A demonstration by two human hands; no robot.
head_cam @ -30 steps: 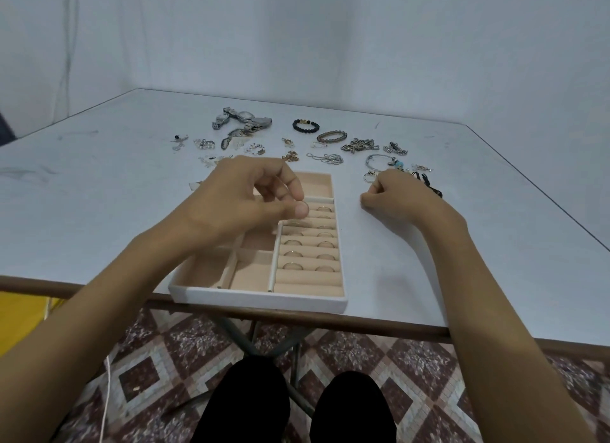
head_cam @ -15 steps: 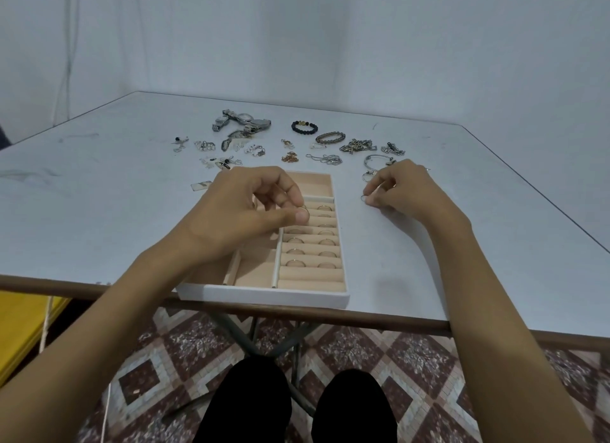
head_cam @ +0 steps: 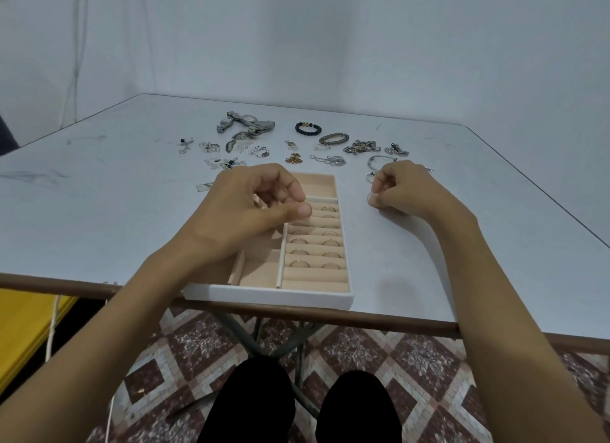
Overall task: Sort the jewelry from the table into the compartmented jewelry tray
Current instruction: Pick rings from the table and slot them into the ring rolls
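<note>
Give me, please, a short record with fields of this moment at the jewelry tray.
Tray: at the near edge of the table; several rings seated in its ring rolls
Left grip: pinches a small ring over the ring rolls
Right grip: pinches a thin ring, right of the tray
Unsorted: watch, black bead bracelet, chains beyond the tray

Soft matt lining, bright metal

The jewelry tray [head_cam: 267, 295] is showing a smooth white outer wall and a matt, velvety peach lining — cloth-like on the rolls [head_cam: 315, 272]. The rings [head_cam: 331, 243] tucked in them, the thin ring [head_cam: 370, 196] and the watch [head_cam: 249, 121] are glinting as polished metal; the black bead bracelet [head_cam: 297, 128] is shining glossy. The table [head_cam: 132, 211] top is looking smooth, matt and scuffed.
</note>
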